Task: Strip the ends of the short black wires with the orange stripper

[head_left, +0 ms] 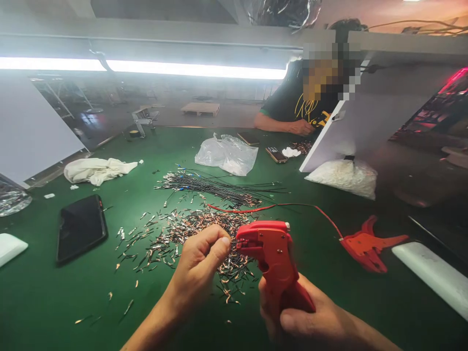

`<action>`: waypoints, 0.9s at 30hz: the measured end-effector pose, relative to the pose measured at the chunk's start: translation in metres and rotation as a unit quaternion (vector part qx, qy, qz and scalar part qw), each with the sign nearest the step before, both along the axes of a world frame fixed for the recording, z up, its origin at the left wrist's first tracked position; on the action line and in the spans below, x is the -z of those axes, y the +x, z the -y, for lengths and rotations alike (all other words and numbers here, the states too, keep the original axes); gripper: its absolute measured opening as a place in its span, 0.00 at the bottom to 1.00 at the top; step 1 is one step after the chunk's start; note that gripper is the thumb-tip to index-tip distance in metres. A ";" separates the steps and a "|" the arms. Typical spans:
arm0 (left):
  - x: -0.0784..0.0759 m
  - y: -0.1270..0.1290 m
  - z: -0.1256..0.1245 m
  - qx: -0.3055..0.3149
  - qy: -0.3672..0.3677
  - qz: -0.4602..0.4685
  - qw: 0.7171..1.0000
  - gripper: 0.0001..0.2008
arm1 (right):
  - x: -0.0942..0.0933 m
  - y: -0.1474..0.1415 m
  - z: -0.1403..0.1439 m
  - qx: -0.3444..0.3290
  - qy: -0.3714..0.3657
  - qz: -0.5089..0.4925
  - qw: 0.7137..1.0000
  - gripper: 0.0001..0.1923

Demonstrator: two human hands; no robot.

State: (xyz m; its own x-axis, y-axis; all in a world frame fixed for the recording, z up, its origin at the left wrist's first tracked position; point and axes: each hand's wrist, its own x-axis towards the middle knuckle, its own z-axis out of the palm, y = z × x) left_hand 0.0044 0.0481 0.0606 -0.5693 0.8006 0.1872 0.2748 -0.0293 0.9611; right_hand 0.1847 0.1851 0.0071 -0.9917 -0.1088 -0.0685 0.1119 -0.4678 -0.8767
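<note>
My right hand [310,309] is wrapped around the handles of a red wire stripper [276,253], whose jaws point left. My left hand [204,253] is closed in a pinch just left of those jaws. A short bit of thin dark wire [234,242] shows between the fingertips and the jaws; most of it is hidden. Under and behind both hands lies a heap of short black and copper wire scraps [204,222]. Farther back is a bundle of long black wires [215,187], some with blue marks.
A second red stripper [369,243] lies at right, touching a red wire [252,210]. A black phone [81,229], white cloth [98,170], plastic bag [228,155] and filled bag [343,178] are on the green table [32,292]. A co-worker [281,105] sits opposite, beyond a white panel.
</note>
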 end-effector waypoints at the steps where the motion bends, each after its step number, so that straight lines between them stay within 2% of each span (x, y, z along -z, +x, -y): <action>1: 0.000 0.000 0.000 0.007 -0.002 0.011 1.000 0.16 | 0.000 0.000 0.000 0.005 -0.001 -0.003 1.000 0.18; 11: -0.001 0.001 -0.005 0.028 -0.034 0.074 0.996 0.17 | -0.004 -0.004 0.000 -0.023 0.001 -0.012 1.000 0.16; 18: -0.007 -0.003 -0.002 0.044 -0.058 0.041 0.997 0.17 | -0.010 -0.005 0.006 0.016 -0.001 -0.002 1.000 0.18; 24: -0.012 -0.006 0.000 0.050 -0.058 -0.005 0.997 0.16 | 0.008 -0.002 0.004 0.020 0.021 0.006 1.000 0.22; 27: -0.014 -0.007 0.001 0.040 -0.053 -0.044 0.997 0.16 | 0.015 -0.003 0.006 0.052 0.030 0.014 0.998 0.25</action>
